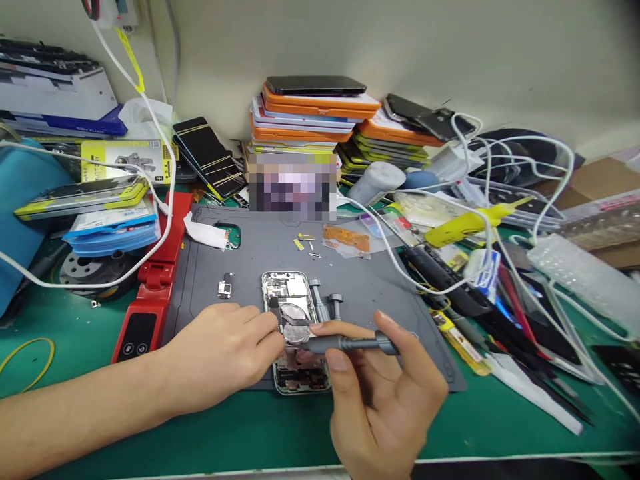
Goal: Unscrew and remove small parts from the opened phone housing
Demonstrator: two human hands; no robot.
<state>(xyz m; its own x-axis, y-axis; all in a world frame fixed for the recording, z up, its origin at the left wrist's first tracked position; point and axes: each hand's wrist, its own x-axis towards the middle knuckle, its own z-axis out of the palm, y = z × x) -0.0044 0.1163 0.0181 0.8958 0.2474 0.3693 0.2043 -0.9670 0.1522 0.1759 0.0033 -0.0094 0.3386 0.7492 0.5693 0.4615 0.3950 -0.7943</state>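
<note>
An opened phone with its insides bared lies on a grey work mat. My left hand rests on the mat at the phone's left edge, fingertips pinched against a round silver part inside the phone. My right hand is wrapped round a grey precision screwdriver, held level, its tip pointing left at that same part. Two screwdriver bits stand just right of the phone.
A small loose module, yellow scraps and an orange flex piece lie on the mat. A red clamp tool borders the mat's left. Stacked phone boxes, white cables and tools crowd the back and right.
</note>
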